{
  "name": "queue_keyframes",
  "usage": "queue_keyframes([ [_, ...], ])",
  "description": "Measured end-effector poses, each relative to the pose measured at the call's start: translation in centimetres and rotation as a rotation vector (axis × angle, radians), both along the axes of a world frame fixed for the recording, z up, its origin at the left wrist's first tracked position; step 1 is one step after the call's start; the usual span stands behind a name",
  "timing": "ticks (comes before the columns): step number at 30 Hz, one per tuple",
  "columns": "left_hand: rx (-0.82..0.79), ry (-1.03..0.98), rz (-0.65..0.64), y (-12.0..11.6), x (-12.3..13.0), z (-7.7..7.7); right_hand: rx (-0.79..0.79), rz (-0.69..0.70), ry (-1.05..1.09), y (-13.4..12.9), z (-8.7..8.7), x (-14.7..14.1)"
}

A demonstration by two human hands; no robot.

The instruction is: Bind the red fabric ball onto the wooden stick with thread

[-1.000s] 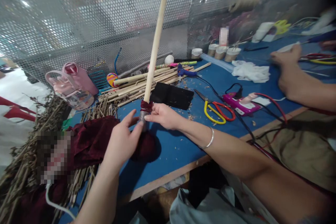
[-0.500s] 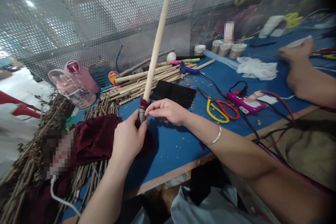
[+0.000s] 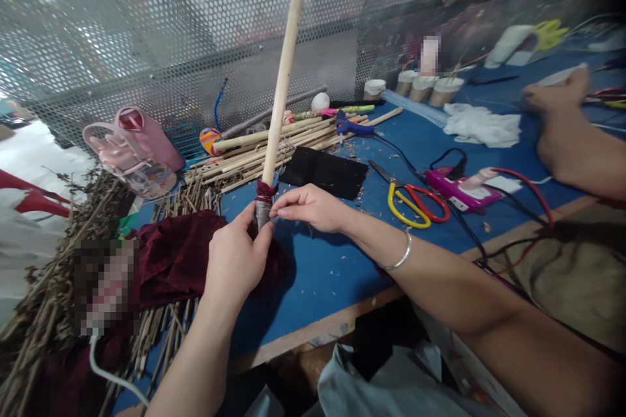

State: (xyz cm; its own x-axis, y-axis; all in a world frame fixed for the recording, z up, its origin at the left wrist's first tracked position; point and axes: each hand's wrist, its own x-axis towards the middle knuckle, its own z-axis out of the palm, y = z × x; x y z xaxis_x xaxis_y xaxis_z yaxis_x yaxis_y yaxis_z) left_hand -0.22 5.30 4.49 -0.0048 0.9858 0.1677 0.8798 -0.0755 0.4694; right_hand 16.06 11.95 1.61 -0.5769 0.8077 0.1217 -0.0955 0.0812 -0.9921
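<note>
A pale wooden stick [image 3: 281, 81] rises nearly upright, leaning slightly right at its top. Around its lower end, gathered dark red velvet [image 3: 267, 189] is bound with grey thread or wire [image 3: 263, 210]. My left hand [image 3: 237, 251] is closed round this bound end, thumb in front. Close against the binding's right side, my right hand [image 3: 308, 208] has thumb and forefinger pinched together; whatever is between them is too fine to make out. More dark red velvet [image 3: 178, 257] lies left of my left hand, over thin dry stalks [image 3: 169, 332].
Behind lie wooden sticks [image 3: 313, 133], a blue glue gun [image 3: 355, 127] and black cloth [image 3: 325, 172]. Scissors [image 3: 411, 205] and a purple power strip [image 3: 462, 190] with cables sit right. A pink bottle [image 3: 151, 137] stands left. Another person's hand [image 3: 560, 91] rests far right.
The stick's top has shifted left and up in view, and the stick stands a little more upright. Both hands keep their places at the binding.
</note>
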Motion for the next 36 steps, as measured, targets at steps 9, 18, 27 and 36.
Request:
queue_keyframes([
  [9,0.018,-0.089,-0.022,0.2,-0.3,-0.6,0.005,-0.020,-0.067,0.5,-0.3,0.2],
  [18,-0.180,-0.681,-0.177,1.2,-1.6,-1.7,-0.164,0.212,0.097,1.5,-1.7,0.1],
  [27,-0.250,-0.737,-0.290,1.8,0.6,-1.5,-0.110,0.040,0.264,0.6,-0.3,0.4],
  [36,0.055,0.267,0.038,0.4,4.6,0.1,0.005,-0.171,0.191,0.2,-0.8,-1.1],
])
